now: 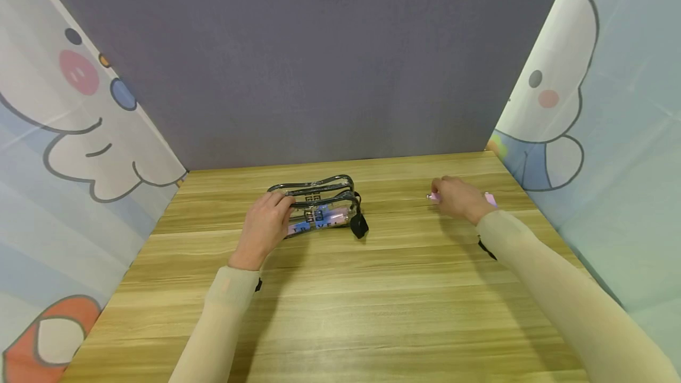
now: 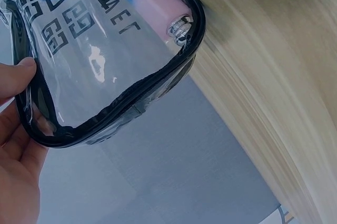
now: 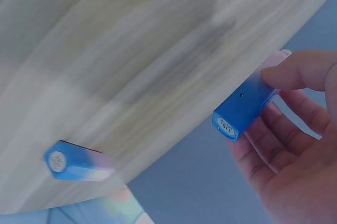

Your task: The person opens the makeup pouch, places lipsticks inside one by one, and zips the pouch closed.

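Wood-grained worktop (image 1: 346, 294) against a grey wall (image 1: 319, 64) bears my clear pouch (image 1: 314, 217) left of centre, my left hand (image 1: 266, 220) at its left end, my right hand (image 1: 460, 197) at far right. By the left wrist view, my thumb and fingers pinch the pouch's dark edging, which wants a steady hold. By the right, thumb and fingers are closed on a blue-and-pink tube (image 3: 241, 100), best lifted level, clear of the second tube (image 3: 79, 162) nearby.
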The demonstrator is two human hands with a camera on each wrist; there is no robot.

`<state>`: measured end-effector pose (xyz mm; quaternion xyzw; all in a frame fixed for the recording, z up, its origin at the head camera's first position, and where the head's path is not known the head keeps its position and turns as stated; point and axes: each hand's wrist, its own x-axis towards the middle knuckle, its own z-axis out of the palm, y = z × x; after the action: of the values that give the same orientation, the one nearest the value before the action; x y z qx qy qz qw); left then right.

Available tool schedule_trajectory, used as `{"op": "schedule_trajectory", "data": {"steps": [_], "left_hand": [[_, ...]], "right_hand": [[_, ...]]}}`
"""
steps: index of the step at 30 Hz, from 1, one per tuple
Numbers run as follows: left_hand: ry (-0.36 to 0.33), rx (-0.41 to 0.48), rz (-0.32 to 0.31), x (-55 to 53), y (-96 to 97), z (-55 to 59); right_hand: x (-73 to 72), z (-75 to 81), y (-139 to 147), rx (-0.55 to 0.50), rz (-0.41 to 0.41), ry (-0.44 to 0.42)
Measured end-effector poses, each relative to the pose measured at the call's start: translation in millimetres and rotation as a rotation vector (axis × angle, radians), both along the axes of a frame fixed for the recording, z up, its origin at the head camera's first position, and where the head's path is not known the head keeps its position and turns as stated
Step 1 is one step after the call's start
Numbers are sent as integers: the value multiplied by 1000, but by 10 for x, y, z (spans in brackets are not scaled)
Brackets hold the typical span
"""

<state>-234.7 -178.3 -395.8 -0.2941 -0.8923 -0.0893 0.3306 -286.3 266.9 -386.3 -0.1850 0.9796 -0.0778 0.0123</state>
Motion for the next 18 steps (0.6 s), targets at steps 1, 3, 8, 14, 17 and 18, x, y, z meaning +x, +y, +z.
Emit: {"op": "schedule_trajectory", "data": {"steps": [1, 3, 8, 14, 17, 18], "left_hand": [[-2, 0, 1, -1, 0, -2], [-5, -1, 1, -3, 1, -4], [-5, -3, 4, -4, 1, -9], [-3, -3, 6, -7, -1, -2], [-5, -4, 6, -6, -4, 1], [-7, -4, 7, -5, -6, 2]], "right_hand": [[4, 14, -15, -4, 18, 12], [8, 46, -42, -20, 43, 18], [-2, 167, -120, -61, 101, 4], [-43, 401, -243, -53, 118, 37], [-60, 529, -308, -60, 129, 43], [-67, 567, -329, -66, 137, 44]]}}
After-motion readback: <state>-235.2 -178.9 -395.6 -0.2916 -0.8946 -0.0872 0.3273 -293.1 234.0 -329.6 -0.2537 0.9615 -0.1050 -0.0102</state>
